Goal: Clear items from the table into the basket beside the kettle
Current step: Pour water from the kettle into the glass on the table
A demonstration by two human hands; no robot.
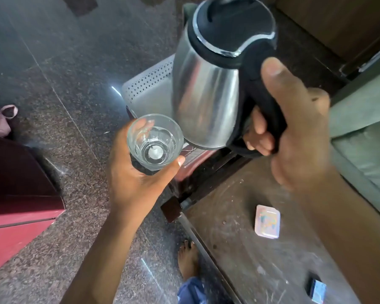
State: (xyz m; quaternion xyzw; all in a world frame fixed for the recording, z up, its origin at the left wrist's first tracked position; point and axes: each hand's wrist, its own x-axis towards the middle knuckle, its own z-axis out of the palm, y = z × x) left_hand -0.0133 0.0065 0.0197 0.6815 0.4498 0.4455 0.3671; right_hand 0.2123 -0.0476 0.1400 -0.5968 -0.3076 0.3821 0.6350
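Note:
My right hand grips the black handle of a steel kettle and holds it in the air, lid shut. My left hand holds a clear empty glass just left of the kettle's base, almost touching it. Behind and below the kettle sits a white perforated basket, partly hidden by the kettle. On the worn brown table lie a pale card pack and a small dark box.
A dark red stool or stand carries the basket beside the table's end. A red cabinet stands at the left on the granite floor. A bare foot shows beside the table's edge. A bed or mattress lies at the right.

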